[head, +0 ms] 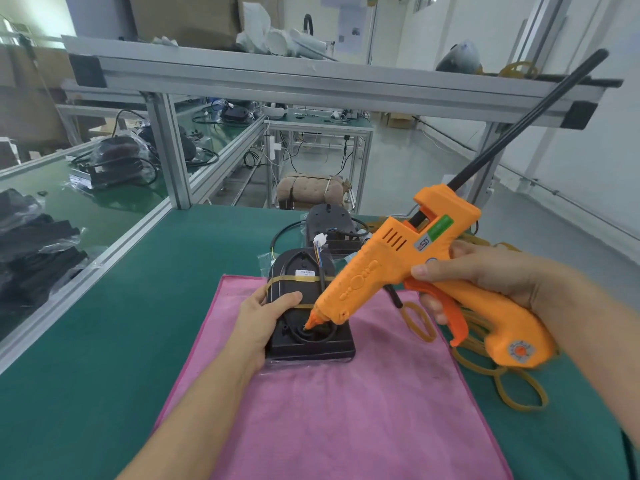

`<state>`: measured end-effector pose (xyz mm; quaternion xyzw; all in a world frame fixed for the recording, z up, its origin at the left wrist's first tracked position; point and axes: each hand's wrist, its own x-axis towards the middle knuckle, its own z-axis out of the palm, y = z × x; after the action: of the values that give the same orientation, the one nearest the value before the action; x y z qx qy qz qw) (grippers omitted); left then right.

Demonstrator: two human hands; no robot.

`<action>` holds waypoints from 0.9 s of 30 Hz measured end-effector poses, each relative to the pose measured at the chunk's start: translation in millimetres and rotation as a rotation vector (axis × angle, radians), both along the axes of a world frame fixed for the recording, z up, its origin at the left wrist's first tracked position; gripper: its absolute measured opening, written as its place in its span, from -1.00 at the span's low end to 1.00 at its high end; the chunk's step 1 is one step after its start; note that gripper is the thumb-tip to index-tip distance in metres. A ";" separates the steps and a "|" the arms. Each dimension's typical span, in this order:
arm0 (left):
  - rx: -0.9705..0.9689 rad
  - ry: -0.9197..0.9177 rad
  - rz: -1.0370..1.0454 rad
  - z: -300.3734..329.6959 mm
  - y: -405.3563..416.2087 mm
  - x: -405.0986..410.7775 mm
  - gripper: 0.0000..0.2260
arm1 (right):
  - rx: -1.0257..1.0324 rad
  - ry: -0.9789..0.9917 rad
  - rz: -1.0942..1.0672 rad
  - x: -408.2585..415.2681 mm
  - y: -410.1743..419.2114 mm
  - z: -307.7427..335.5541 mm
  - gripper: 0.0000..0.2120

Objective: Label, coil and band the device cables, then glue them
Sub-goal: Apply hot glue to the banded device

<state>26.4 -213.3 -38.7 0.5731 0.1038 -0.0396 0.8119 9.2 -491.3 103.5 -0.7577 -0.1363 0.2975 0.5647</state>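
A black device (304, 344) lies on a pink cloth (332, 410), wrapped in clear film. Its coiled black cable (320, 334) is held down by yellow rubber bands, and a white label (305, 273) sits near the far band. My left hand (266, 313) grips the device's left edge, thumb on top. My right hand (485, 275) grips an orange glue gun (415, 268) with fingers on the trigger. The gun's nozzle tip touches the cable coil near the device's front. A long black glue stick (526, 119) juts from the gun's rear.
A second black device (329, 226) with wires and a white connector lies behind the first. Loose yellow rubber bands (512, 386) lie on the green table at right. Bagged black parts (34, 244) sit at far left. An aluminium frame shelf (311, 81) spans overhead.
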 end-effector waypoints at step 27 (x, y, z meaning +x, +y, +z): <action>-0.024 -0.004 -0.001 1.9 -0.7 -2.2 -0.68 | -0.142 -0.068 -0.249 14.3 -24.8 -28.1 -0.54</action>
<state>24.2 -214.0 -36.8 0.5635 0.1013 -0.0401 0.8189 23.5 -516.1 75.4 -0.8163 -0.0388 0.2080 0.5374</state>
